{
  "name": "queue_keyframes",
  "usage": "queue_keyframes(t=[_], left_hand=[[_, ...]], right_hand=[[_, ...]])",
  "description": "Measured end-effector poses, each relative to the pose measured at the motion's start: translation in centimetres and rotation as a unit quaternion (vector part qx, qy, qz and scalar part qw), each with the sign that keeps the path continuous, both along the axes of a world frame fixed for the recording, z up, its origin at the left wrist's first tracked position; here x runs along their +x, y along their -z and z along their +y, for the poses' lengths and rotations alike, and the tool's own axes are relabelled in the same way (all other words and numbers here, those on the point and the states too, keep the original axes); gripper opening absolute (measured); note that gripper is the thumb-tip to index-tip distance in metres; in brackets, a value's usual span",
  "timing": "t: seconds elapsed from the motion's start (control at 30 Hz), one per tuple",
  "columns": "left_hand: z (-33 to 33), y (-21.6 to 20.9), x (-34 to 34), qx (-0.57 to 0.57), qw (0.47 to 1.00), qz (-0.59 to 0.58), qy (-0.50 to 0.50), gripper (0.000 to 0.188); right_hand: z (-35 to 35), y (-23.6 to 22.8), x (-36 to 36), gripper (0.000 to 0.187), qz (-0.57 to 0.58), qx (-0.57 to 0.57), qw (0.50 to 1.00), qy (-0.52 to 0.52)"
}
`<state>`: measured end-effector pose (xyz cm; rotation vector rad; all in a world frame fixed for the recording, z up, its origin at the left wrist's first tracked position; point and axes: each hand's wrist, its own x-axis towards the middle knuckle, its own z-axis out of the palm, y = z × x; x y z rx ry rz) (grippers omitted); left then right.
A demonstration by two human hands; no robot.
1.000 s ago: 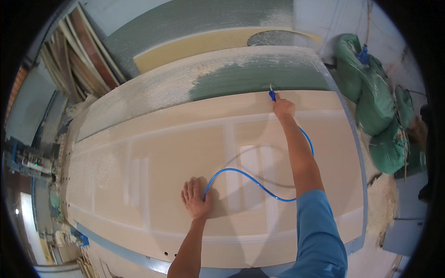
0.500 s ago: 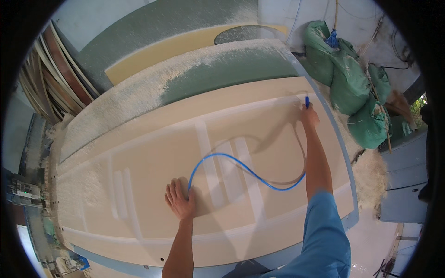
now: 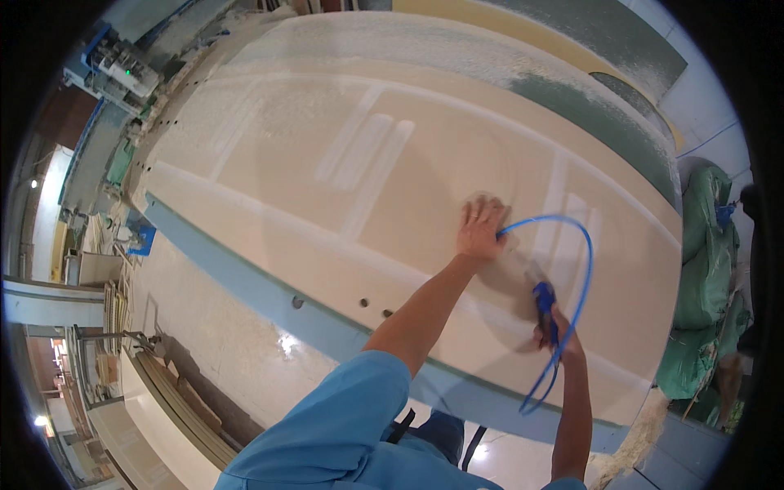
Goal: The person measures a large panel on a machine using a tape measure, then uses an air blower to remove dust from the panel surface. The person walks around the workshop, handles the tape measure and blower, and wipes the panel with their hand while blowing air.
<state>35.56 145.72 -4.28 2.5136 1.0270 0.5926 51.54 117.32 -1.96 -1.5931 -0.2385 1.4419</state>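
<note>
A large tan board (image 3: 457,175) lies before me, marked with pale straight bands and rounded slots. My left hand (image 3: 482,231) rests flat on it, fingers stretched out and open. A blue air hose (image 3: 590,253) meets that hand by the thumb; its course beyond is hidden. From there it loops right and down to a blue air blow gun (image 3: 544,300). My right hand (image 3: 559,335) is closed round the gun, just above the board's near right part. The blurred nozzle points away from me, toward the board.
Sawdust covers the green bed (image 3: 563,102) behind the board. Green sacks (image 3: 704,245) stand at the right. A machine head (image 3: 122,75) is at the far left. Stacked boards (image 3: 175,408) lean at the lower left. A blue-grey table edge (image 3: 269,286) borders the near side.
My view has swung left, bringing the floor and stacked boards in. My right hand has drawn the blow gun from the far right corner back toward me. The left hand stays flat on the board.
</note>
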Motion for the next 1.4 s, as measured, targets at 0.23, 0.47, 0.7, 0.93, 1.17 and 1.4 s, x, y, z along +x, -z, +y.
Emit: queue_keyframes(t=[0.23, 0.47, 0.7, 0.93, 1.17, 1.4], left_hand=[[6.2, 0.6, -24.7, 0.048, 0.998, 0.038, 0.000, 0.061], [17.1, -0.2, -45.0, 0.030, 0.976, 0.056, -0.206, 0.059], [20.7, -0.2, -45.5, 0.047, 0.965, 0.040, -0.256, 0.058], [21.1, 0.5, -46.0, 0.014, 0.952, -0.070, -0.297, 0.045], [21.1, 0.1, -45.9, 0.009, 0.947, -0.089, -0.307, 0.041], [21.3, -0.3, -46.2, -0.012, 0.955, -0.079, -0.285, 0.042]], right_hand=[[-0.6, -1.9, -14.0, 0.035, 0.039, -0.042, 0.960, -0.273], [17.1, 5.1, -12.8, 0.055, 0.050, 0.174, 0.880, 0.439], [35.6, 3.2, -26.4, 0.045, 0.052, 0.128, 0.964, -0.226], [48.6, 4.1, -24.6, 0.051, 0.022, 0.112, 0.965, 0.237], [54.6, 3.6, -31.0, 0.051, 0.043, 0.096, 0.993, -0.049], [60.5, 3.8, -34.3, 0.056, -0.083, 0.132, 0.982, -0.104]])
